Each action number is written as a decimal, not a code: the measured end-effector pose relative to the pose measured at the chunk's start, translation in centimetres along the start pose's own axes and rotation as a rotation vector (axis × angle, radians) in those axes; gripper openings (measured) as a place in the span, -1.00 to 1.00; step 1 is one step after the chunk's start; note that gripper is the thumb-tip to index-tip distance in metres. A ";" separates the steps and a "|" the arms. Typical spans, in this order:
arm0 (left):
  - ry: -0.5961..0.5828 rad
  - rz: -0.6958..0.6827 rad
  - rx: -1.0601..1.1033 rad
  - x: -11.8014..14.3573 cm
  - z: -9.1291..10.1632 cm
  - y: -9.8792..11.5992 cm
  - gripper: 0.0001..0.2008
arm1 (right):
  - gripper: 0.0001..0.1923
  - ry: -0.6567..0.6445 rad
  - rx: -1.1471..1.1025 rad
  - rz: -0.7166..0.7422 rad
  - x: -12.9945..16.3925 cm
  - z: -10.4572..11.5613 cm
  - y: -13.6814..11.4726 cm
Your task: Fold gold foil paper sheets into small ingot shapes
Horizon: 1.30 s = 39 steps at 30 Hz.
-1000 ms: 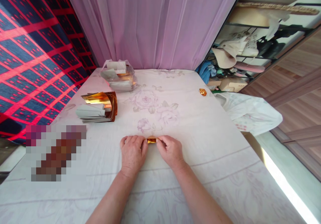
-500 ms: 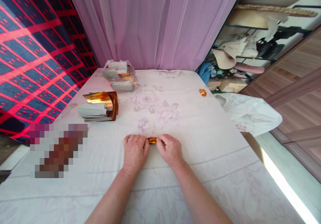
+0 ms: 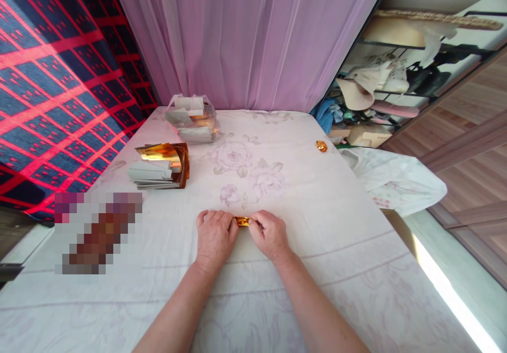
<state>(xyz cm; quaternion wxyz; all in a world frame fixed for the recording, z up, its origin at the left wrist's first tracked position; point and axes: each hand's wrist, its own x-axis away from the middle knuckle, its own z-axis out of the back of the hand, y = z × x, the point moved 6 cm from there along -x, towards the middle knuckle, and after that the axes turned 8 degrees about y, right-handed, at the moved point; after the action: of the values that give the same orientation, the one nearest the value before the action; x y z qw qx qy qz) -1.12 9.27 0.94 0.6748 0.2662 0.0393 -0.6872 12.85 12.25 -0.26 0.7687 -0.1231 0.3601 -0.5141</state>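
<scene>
A small piece of shiny gold foil paper (image 3: 243, 221) lies between my two hands near the middle of the table, folded or rolled narrow. My left hand (image 3: 216, 237) is closed, with thumb and fingers pinching its left end. At its right end my right hand (image 3: 270, 234) grips it, fingers curled under. Only the short middle stretch of the foil shows; both ends are hidden in my fingers. A folded gold foil piece (image 3: 321, 146) rests by the table's right edge. To the left sits a stack of gold foil sheets (image 3: 164, 165) with pale backs.
A clear plastic bag (image 3: 194, 120) of more sheets stands at the back left. Below the stack is a blurred-out patch (image 3: 101, 234). A floral cloth (image 3: 317, 205) covers the table. Beyond its right edge are a shelf with shoes (image 3: 392, 73) and a white plastic bag (image 3: 400, 179).
The view has shifted very slightly. Both hands keep their hold on the gold foil paper, with only tiny finger movement.
</scene>
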 end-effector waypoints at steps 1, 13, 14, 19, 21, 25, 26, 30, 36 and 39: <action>0.004 -0.005 0.004 0.0 0.0 0.0 -0.76 | -0.75 0.000 0.008 -0.016 0.0 0.0 0.1; 0.016 -0.018 0.030 0.2 0.2 0.2 -0.75 | -0.75 0.011 0.063 0.017 0.1 -0.1 -0.1; 0.015 -0.019 0.030 0.2 0.2 0.2 -0.74 | -0.75 0.009 0.059 0.028 0.1 -0.1 -0.1; 0.019 -0.018 0.004 0.2 0.1 0.1 -0.73 | -0.74 0.005 0.035 0.084 0.1 -0.2 -0.5; 0.022 -0.012 0.001 0.2 0.1 0.0 -0.73 | -0.75 -0.008 0.032 0.112 0.1 -0.2 -0.7; 0.021 -0.031 0.022 0.2 -0.1 0.0 -0.73 | -0.76 0.000 0.038 0.096 0.2 -0.2 -0.6; 0.017 -0.046 0.032 0.2 -0.1 0.1 -0.73 | -0.76 0.013 0.041 0.079 0.1 -0.1 -0.5; 0.006 -0.079 0.056 0.3 -0.2 0.3 -0.73 | -0.75 0.048 0.052 0.055 0.1 -0.1 -0.2; -0.005 -0.041 0.102 0.2 -0.2 0.0 -0.73 | -0.74 0.043 0.060 0.057 0.1 -0.1 -0.3; -0.013 -0.029 0.097 0.1 -0.3 -0.2 -0.73 | -0.75 0.030 0.049 0.049 0.1 -0.1 -0.2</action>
<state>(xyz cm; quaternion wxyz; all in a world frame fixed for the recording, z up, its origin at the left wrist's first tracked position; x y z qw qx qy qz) -1.18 9.28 0.60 0.6515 0.2933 0.0052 -0.6997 12.66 12.07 -0.23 0.7783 -0.0875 0.3618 -0.5056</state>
